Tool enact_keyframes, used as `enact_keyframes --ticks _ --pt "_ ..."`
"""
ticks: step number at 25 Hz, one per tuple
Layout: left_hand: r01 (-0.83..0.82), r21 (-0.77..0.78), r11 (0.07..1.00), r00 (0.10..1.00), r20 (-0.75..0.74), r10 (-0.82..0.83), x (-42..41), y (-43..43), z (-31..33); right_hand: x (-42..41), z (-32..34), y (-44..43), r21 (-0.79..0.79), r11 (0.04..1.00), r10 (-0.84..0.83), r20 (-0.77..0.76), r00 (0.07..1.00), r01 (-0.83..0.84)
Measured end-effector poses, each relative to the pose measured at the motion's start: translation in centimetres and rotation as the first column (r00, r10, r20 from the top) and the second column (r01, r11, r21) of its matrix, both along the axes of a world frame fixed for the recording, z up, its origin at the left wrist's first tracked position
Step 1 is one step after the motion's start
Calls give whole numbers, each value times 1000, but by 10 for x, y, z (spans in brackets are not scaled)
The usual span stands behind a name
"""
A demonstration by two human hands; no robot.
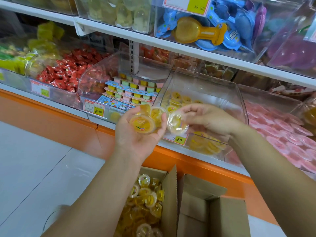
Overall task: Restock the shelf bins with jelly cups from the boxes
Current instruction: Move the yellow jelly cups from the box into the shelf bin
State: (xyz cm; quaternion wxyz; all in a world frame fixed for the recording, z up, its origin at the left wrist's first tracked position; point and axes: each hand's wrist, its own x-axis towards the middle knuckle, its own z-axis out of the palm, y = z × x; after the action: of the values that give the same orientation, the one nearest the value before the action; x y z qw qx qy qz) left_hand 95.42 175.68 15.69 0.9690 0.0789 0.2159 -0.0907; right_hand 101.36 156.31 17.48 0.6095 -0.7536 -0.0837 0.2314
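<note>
Our left grip (pixel 136 135) holds translucent yellow jelly cups (pixel 142 124), our right grip (pixel 205 119) pinches a single cup (pixel 177 124) near the "6.60" tag (pixel 177 139).

The jelly cups (pixel 142 124) are clear, glossy plastic with thin shiny film lids; the shelf bin (pixel 205 86) is transparent hard plastic, smooth and catching glare; the open box (pixel 170 194) is matt brown cardboard, rough at its cut edges; the price label (pixel 177 139) looks like printed paper; the red sweets (pixel 65 74) sit in crinkled shiny wrappers; the shelf edge (pixel 119 34) is smooth and white; the base panel (pixel 51 117) is smooth orange with a soft sheen; the floor (pixel 25 159) is pale, smooth tile.
</note>
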Motion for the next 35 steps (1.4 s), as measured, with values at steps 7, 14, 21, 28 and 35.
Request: enact_keyframes --ticks 7,14,21,28,35 --pt "-23 98 995 997 -67 30 5 17 -4 86 -47 20 -257 893 -373 35 927 369" --pt "91 191 977 993 -93 -74 1 12 -6 95 -67 31 -392 842 -377 62 924 370" --pt "210 262 942 978 -54 -203 4 7 -14 18 -6 25 -180 975 -80 274 958 133" --pt "240 178 954 966 57 -253 0 -1 -10 -1 1 28 -189 982 -20 62 998 31" --pt "265 68 962 960 79 -270 2 -2 -6 8 -2 9 57 998 -9 -231 973 23"
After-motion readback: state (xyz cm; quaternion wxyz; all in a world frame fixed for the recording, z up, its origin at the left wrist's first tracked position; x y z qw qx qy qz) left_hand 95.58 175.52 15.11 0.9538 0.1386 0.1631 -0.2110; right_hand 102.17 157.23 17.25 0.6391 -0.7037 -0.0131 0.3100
